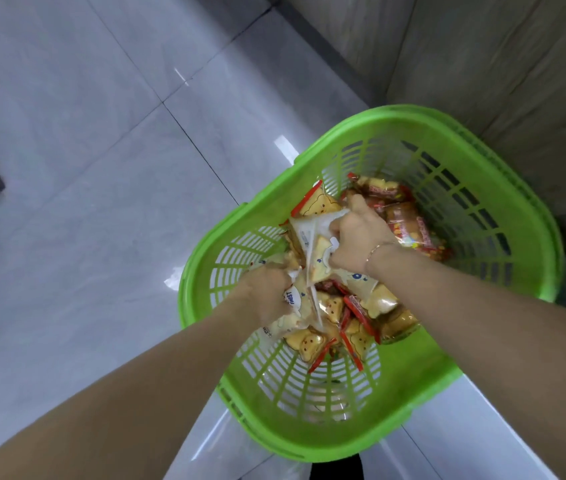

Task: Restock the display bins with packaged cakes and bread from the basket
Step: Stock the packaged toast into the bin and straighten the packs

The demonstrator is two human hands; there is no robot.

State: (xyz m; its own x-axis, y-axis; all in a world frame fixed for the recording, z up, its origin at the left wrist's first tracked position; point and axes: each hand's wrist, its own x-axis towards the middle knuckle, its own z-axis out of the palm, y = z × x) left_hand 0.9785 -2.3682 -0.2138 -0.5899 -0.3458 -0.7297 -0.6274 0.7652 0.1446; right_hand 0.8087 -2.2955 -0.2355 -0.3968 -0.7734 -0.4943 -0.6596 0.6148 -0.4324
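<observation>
Both hands reach into the green basket (423, 126) — left hand (267, 294) and right hand (357, 237) fingers each clench toast packets (309, 244) directly beneath them, ready to lift upward.

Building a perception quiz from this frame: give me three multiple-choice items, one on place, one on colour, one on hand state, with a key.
1. Where are the packaged cakes and bread?
A. On the floor
B. Inside the basket
C. On a shelf

2. What colour is the basket?
A. Green
B. Blue
C. Red

3. What are the two hands doing?
A. Both hang idle
B. Only one touches the packs
C. Both grip packs

Key: 1 B, the packs lie within the slotted walls. 2 A, rim and walls are bright green. 3 C, the left hand and right hand each have fingers curled round wrappers.
</observation>
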